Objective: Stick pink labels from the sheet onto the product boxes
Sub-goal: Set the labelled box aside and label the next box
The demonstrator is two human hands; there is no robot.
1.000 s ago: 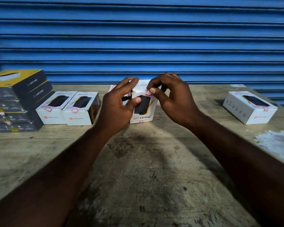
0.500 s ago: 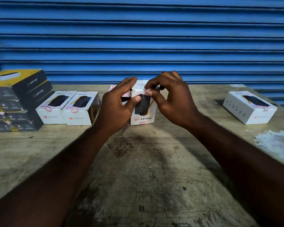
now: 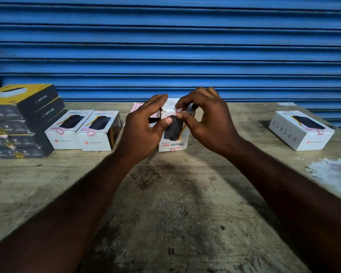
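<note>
the left hand (image 3: 144, 133) is gripping an upside-down white box (image 3: 173, 146) reading "halley 20k" at mid-table. the right hand (image 3: 207, 123) is pinching a pink label (image 3: 179, 110) against its top edge — possibly stuck already. two neighbouring boxes (image 3: 83, 133) are showing "portronics" — the dark stack (image 3: 22, 119) "lapcare".

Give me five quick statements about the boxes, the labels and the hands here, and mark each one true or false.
1. The left hand steadies the middle box. True.
2. The right hand pinches a pink label at that box's top. True.
3. The shutter behind the table is red. False: it is blue.
4. The two white boxes on the left have no labels. False: each shows a pink label on its near top edge.
5. The right box is stacked on another. False: it lies alone on the table.
</note>
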